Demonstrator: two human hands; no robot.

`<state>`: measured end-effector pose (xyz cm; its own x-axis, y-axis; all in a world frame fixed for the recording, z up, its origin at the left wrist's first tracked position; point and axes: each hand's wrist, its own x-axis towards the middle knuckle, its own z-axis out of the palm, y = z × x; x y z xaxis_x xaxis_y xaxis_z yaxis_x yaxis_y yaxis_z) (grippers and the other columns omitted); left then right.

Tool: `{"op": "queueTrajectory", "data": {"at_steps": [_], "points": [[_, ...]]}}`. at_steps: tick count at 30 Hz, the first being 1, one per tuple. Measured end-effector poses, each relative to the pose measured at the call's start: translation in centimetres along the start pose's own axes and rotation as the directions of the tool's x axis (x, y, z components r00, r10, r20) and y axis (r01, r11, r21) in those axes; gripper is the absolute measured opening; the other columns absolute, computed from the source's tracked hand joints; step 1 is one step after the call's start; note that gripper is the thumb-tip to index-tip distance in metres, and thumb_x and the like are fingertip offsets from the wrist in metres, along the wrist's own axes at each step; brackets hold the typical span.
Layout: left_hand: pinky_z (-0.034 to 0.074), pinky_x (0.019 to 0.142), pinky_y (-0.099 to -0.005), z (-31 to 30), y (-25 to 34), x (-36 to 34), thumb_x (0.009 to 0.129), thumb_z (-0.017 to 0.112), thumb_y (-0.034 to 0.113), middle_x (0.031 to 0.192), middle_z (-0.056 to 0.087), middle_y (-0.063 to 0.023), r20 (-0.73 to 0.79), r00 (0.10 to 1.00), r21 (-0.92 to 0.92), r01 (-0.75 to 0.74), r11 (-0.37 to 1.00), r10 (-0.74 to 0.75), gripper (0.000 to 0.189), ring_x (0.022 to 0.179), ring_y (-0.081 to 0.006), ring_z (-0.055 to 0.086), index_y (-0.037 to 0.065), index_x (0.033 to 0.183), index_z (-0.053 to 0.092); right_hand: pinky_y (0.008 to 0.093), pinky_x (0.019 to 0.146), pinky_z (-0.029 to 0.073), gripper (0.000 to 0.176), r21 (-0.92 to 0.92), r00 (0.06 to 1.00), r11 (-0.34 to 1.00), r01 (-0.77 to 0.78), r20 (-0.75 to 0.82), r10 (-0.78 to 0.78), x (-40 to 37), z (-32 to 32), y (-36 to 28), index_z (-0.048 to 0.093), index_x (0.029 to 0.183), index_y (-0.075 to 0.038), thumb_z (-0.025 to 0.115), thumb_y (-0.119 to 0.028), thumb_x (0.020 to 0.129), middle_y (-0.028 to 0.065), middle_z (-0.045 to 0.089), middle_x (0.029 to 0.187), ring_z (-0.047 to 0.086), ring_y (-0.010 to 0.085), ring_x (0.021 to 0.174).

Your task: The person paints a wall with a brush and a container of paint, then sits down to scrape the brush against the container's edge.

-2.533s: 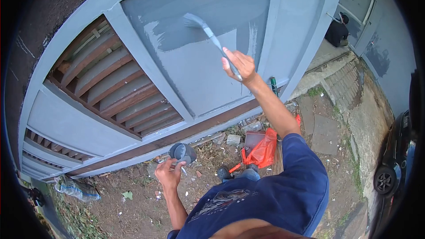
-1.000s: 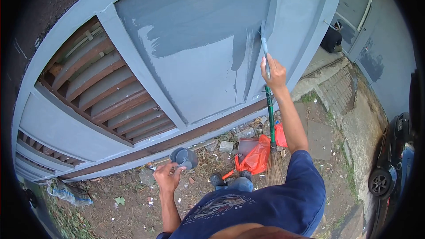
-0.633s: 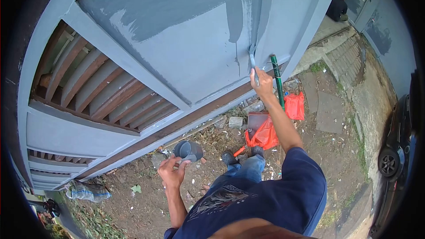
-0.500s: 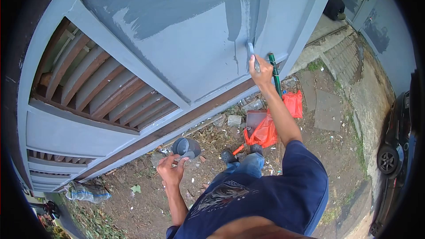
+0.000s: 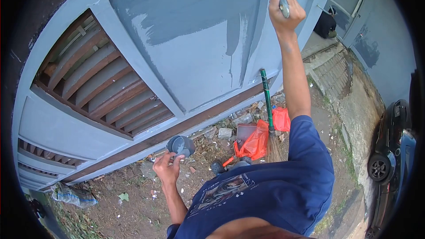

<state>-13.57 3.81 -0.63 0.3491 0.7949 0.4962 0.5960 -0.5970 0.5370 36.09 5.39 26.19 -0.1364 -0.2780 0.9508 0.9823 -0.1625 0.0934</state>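
My right hand (image 5: 288, 17) grips a paintbrush (image 5: 283, 5) by its handle, raised against the upper right of the grey wooden panel (image 5: 190, 75). The brush's bristle end is cut off at the top edge of the view. Darker grey paint covers the panel's upper part, with a streak and a thin drip running down on the right. Low on the left, my left hand (image 5: 165, 168) is closed on the rim of a small dark paint pot (image 5: 189, 144) with grey paint inside.
A broom (image 5: 267, 97) with a green handle leans by the wall beside red plastic bags (image 5: 255, 141). Louvred slats (image 5: 104, 79) fill the opening to the left. Bricks and debris lie along the wall's foot. A person (image 5: 326, 24) crouches far right; a black car (image 5: 384, 155) stands there too.
My right hand has moved up and slightly right with the paintbrush, from the panel's lower right corner to its upper right. My left hand still holds the paint pot.
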Motion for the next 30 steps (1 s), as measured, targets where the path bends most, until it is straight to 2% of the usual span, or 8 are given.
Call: {"op": "queueTrajectory", "data": {"at_steps": [3, 5, 9, 15, 17, 21, 24, 30], "points": [[0.052, 0.064, -0.0369, 0.4, 0.6, 0.1, 0.056, 0.093, 0.016, 0.089, 0.073, -0.0232, -0.008, 1.0, -0.011, 0.009, 1.0, -0.009, 0.033, 0.06, -0.0253, 0.067, 0.005, 0.081, 0.074, 0.0296, 0.045, 0.045, 0.011, 0.001, 0.994, 0.998, -0.061, 0.091, 0.06, -6.1, -0.7, 1.0, 0.071, 0.093, 0.001, 0.071, -0.006, 0.084, 0.0082, 0.064, 0.063, 0.06, 0.0184, 0.049], [0.052, 0.065, -0.0361, 0.5, 1.0, 0.4, 0.059, 0.091, 0.022, 0.077, 0.073, -0.0176, -0.024, 1.0, -0.007, 0.016, 1.0, -0.017, 0.03, 0.059, -0.0241, 0.068, 0.007, 0.078, 0.073, 0.0303, 0.045, 0.045, 0.014, -0.014, 0.972, 0.993, -0.114, 0.207, 0.115, -10.5, -2.3, 0.9, 0.07, 0.097, 0.001, 0.071, -0.005, 0.084, 0.0085, 0.063, 0.063, 0.06, 0.0195, 0.049], [0.052, 0.065, -0.036, 1.2, 1.2, 0.5, 0.06, 0.091, 0.022, 0.073, 0.072, -0.0164, -0.027, 1.0, -0.001, 0.013, 1.0, -0.013, 0.029, 0.058, -0.0238, 0.068, 0.007, 0.078, 0.074, 0.0315, 0.045, 0.046, 0.017, 0.02, 0.926, 0.98, -0.197, 0.333, 0.179, -17.0, -6.0, -0.2, 0.068, 0.1, 0.002, 0.07, -0.002, 0.084, 0.0091, 0.062, 0.062, 0.061, 0.0208, 0.049], [0.052, 0.066, -0.0368, 2.3, 2.9, 1.1, 0.059, 0.091, 0.02, 0.067, 0.07, -0.0148, -0.025, 0.998, 0.019, 0.05, 0.999, -0.049, 0.029, 0.062, -0.0256, 0.069, 0.008, 0.078, 0.074, 0.0322, 0.044, 0.045, 0.014, 0.058, 0.892, 0.972, -0.226, 0.413, 0.183, -16.3, -7.1, -1.0, 0.068, 0.097, 0.002, 0.07, -0.001, 0.084, 0.0095, 0.061, 0.061, 0.06, 0.0215, 0.049], [0.052, 0.063, -0.0358, 2.7, 3.2, 1.1, 0.057, 0.092, 0.017, 0.091, 0.073, -0.0234, -0.044, 0.999, 0.002, 0.019, 1.0, -0.018, 0.033, 0.058, -0.0235, 0.066, 0.005, 0.082, 0.074, 0.0315, 0.044, 0.044, 0.009, 0.084, 0.929, 0.971, -0.224, 0.32, 0.187, -11.9, -5.1, -1.0, 0.069, 0.093, 0.002, 0.069, -0.002, 0.084, 0.0089, 0.061, 0.061, 0.059, 0.0206, 0.048], [0.053, 0.064, -0.0359, 3.4, 4.2, 1.1, 0.058, 0.092, 0.016, 0.09, 0.073, -0.0237, -0.081, 0.997, -0.005, 0.002, 1.0, -0.002, 0.032, 0.059, -0.0233, 0.067, 0.005, 0.082, 0.074, 0.0299, 0.043, 0.042, 0.006, 0.09, 0.991, 0.993, -0.069, 0.121, 0.058, -4.5, -0.4, 1.1, 0.069, 0.086, 0.001, 0.069, -0.005, 0.085, 0.0068, 0.06, 0.059, 0.057, 0.0179, 0.046], [0.053, 0.065, -0.0365, 3.8, 5.1, 1.3, 0.058, 0.092, 0.017, 0.088, 0.073, -0.0236, -0.104, 0.99, -0.019, 0.089, 0.996, -0.091, 0.032, 0.06, -0.0243, 0.067, 0.005, 0.082, 0.074, 0.0294, 0.043, 0.042, 0.006, 0.097, 0.999, 0.995, 0.024, 0.036, -0.028, -0.9, 1.3, 2.3, 0.069, 0.086, 0.002, 0.069, -0.005, 0.084, 0.0064, 0.059, 0.057, 0.055, 0.0178, 0.045], [0.052, 0.065, -0.0374, 3.6, 5.2, 1.2, 0.057, 0.093, 0.02, 0.086, 0.073, -0.0237, -0.102, 0.993, 0.014, 0.065, 0.998, -0.063, 0.035, 0.062, -0.0264, 0.068, 0.004, 0.083, 0.075, 0.0292, 0.042, 0.04, 0.011, 0.009, 0.995, 0.995, 0.098, 0.036, -0.098, -2.4, 0.8, 2.0, 0.069, 0.092, 0.003, 0.07, -0.003, 0.082, 0.0052, 0.055, 0.057, 0.052, 0.017, 0.045]]}}
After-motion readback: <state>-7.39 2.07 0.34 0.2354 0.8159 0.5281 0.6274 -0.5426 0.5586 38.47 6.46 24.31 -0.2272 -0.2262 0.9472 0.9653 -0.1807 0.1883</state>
